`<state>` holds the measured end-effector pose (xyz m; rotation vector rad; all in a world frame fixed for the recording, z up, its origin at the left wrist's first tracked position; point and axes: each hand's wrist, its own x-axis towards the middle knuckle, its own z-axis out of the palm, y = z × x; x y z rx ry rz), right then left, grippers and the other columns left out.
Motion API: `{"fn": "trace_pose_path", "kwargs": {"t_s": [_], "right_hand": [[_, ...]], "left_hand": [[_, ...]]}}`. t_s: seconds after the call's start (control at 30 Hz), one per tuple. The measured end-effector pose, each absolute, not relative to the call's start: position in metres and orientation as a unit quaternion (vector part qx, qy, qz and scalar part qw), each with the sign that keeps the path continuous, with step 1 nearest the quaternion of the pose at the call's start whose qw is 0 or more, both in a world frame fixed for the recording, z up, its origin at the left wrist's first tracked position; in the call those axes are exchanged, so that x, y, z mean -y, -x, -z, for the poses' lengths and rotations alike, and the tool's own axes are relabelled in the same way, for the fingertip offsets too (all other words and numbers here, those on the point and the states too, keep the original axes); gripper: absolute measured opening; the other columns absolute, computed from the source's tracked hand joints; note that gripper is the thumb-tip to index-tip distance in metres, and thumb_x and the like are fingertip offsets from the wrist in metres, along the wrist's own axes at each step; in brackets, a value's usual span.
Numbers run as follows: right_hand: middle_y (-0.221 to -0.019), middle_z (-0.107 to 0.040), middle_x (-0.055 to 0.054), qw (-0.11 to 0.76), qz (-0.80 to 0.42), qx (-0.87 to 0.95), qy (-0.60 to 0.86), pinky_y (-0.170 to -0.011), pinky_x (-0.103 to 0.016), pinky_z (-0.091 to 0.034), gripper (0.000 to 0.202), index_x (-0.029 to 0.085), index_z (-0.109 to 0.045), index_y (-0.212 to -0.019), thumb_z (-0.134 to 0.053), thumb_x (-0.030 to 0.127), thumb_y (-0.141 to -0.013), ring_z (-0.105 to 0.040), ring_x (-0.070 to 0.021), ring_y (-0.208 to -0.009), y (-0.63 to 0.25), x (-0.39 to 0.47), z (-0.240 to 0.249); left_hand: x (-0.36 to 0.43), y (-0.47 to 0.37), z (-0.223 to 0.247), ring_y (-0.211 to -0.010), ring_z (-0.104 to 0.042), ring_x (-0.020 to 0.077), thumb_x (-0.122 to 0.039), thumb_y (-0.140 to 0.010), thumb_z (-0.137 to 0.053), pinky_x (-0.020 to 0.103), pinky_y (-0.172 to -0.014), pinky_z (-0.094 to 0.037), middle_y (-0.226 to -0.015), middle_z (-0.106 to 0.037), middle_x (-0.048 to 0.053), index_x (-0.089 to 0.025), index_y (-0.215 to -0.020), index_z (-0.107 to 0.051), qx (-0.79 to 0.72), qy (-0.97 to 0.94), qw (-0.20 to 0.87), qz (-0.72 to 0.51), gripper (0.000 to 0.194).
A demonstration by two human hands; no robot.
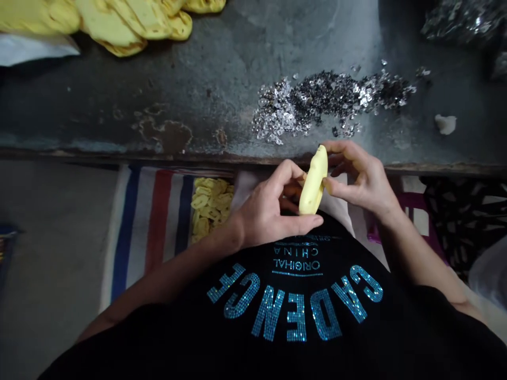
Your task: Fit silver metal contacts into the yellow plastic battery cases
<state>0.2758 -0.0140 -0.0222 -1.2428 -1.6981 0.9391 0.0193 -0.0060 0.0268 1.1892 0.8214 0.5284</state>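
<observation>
A yellow molded piece [314,182] is held upright, slightly tilted, between my two hands just off the table's front edge. My left hand [273,206] grips its lower left side, with the thumb under the bottom end. On the other side, my right hand [358,177] holds it with a finger at the top end and the thumb against its right side. Beyond the hands, a pile of small shiny metal pieces [332,97] lies spread on the dark table [222,68].
More yellow pieces [130,21] lie at the back left, by a white sheet [35,47]. Below the edge, several yellow pieces [212,203] rest beside striped cloth [154,221]. A white lump [446,124] and a clear bag [467,21] are at right.
</observation>
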Motion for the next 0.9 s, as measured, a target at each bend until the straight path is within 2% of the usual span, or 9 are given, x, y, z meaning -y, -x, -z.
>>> {"fn": "trace_pose_path", "kwargs": {"t_s": [0.13, 0.2, 0.27, 0.37, 0.43, 0.6, 0.73, 0.8, 0.9], "right_hand": [[-0.129, -0.081, -0.008, 0.468, -0.305, 0.651, 0.514, -0.083, -0.037, -0.066, 0.051, 0.027, -0.073, -0.141, -0.087, 0.045, -0.095, -0.079, -0.0236, -0.104, -0.269, 0.025, 0.028], [-0.125, -0.081, -0.006, 0.489, -0.271, 0.651, 0.513, -0.083, -0.038, -0.066, 0.048, 0.028, -0.073, -0.141, -0.086, 0.04, -0.096, -0.079, -0.0236, -0.104, -0.265, 0.03, 0.028], [-0.125, -0.081, -0.006, 0.502, -0.246, 0.653, 0.512, -0.083, -0.039, -0.066, 0.047, 0.029, -0.073, -0.141, -0.084, 0.035, -0.096, -0.079, -0.0239, -0.103, -0.262, 0.033, 0.027], [-0.127, -0.081, -0.007, 0.497, -0.22, 0.661, 0.517, -0.083, -0.04, -0.068, 0.05, 0.029, -0.072, -0.142, -0.083, 0.032, -0.094, -0.079, -0.0249, -0.104, -0.261, 0.036, 0.023], [-0.127, -0.081, -0.007, 0.494, -0.211, 0.664, 0.521, -0.082, -0.04, -0.069, 0.052, 0.029, -0.071, -0.143, -0.082, 0.029, -0.092, -0.078, -0.0248, -0.102, -0.26, 0.037, 0.021], [-0.127, -0.079, -0.007, 0.502, -0.209, 0.664, 0.513, -0.079, -0.04, -0.067, 0.055, 0.03, -0.072, -0.146, -0.082, 0.022, -0.093, -0.076, -0.0233, -0.1, -0.253, 0.039, 0.016], [-0.127, -0.079, -0.007, 0.486, -0.208, 0.659, 0.534, -0.081, -0.04, -0.066, 0.051, 0.03, -0.072, -0.147, -0.084, 0.025, -0.098, -0.074, -0.0228, -0.1, -0.246, 0.039, 0.012], [-0.13, -0.081, -0.008, 0.456, -0.226, 0.671, 0.539, -0.086, -0.041, -0.067, 0.049, 0.03, -0.073, -0.148, -0.085, 0.03, -0.101, -0.076, -0.0236, -0.103, -0.246, 0.035, 0.009], [-0.128, -0.084, -0.007, 0.385, -0.312, 0.7, 0.514, -0.09, -0.041, -0.069, 0.049, 0.029, -0.074, -0.15, -0.087, 0.04, -0.104, -0.08, -0.0247, -0.106, -0.252, 0.021, 0.007]], "left_hand": [[0.002, -0.013, -0.002, -0.112, -0.081, 0.0257, -0.016, -0.069, -0.108, 0.029, -0.084, -0.068, -0.129, -0.08, 0.006, -0.03, -0.138, -0.061, -0.327, -0.493, 0.767, -0.249, 0.085], [0.0, -0.009, 0.007, -0.118, -0.081, 0.0276, -0.016, -0.068, -0.11, 0.032, -0.088, -0.07, -0.136, -0.079, 0.007, -0.035, -0.156, -0.059, -0.313, -0.484, 0.78, -0.244, 0.104], [-0.003, -0.007, 0.011, -0.124, -0.08, 0.029, -0.013, -0.068, -0.11, 0.033, -0.094, -0.071, -0.14, -0.079, 0.009, -0.036, -0.165, -0.06, -0.309, -0.483, 0.787, -0.23, 0.112], [-0.005, -0.007, 0.007, -0.127, -0.079, 0.0304, -0.011, -0.065, -0.111, 0.033, -0.097, -0.071, -0.141, -0.079, 0.013, -0.028, -0.156, -0.074, -0.31, -0.475, 0.798, -0.202, 0.099], [-0.006, -0.007, 0.003, -0.121, -0.081, 0.029, -0.012, -0.063, -0.112, 0.032, -0.093, -0.072, -0.14, -0.079, 0.013, -0.024, -0.145, -0.082, -0.315, -0.472, 0.801, -0.19, 0.088], [-0.005, -0.001, 0.004, -0.11, -0.085, 0.0292, -0.019, -0.06, -0.114, 0.036, -0.094, -0.073, -0.138, -0.084, 0.015, -0.021, -0.138, -0.085, -0.313, -0.452, 0.81, -0.203, 0.083], [-0.001, 0.011, 0.009, -0.113, -0.087, 0.0311, -0.025, -0.072, -0.111, 0.037, -0.102, -0.071, -0.125, -0.089, 0.013, -0.017, -0.129, -0.088, -0.34, -0.472, 0.783, -0.219, 0.061], [0.001, 0.017, 0.011, -0.112, -0.089, 0.0306, -0.022, -0.073, -0.111, 0.036, -0.101, -0.072, -0.128, -0.09, 0.011, -0.021, -0.134, -0.084, -0.339, -0.454, 0.789, -0.237, 0.067], [0.003, 0.028, 0.018, -0.103, -0.092, 0.0288, -0.016, -0.071, -0.111, 0.036, -0.095, -0.076, -0.14, -0.088, 0.007, -0.034, -0.154, -0.07, -0.315, -0.384, 0.818, -0.291, 0.094]]}}
